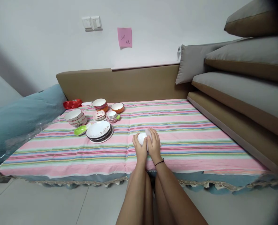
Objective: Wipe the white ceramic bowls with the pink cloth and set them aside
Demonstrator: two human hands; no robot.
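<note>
Near the front edge of the striped cloth, my two hands are close together around a small white bowl point(141, 138). My left hand point(139, 148) grips its left side, with the thumb at the near rim. My right hand point(154, 146) has its fingers curled round a thin whitish cloth point(148, 133), pressed against the bowl's right side. Much of the bowl and cloth is hidden by my fingers. Left of my hands stands a stack of plates point(98, 129), the top one white with a floral print.
Farther left are stacked bowls point(74, 115), a green dish point(80, 130), small stacked dishes point(111, 115) and an orange bowl point(117, 107). A red bundle point(72, 103) lies at the back left. Stacked cushions point(244, 84) border the right; a brown backrest point(129, 84) runs along the wall.
</note>
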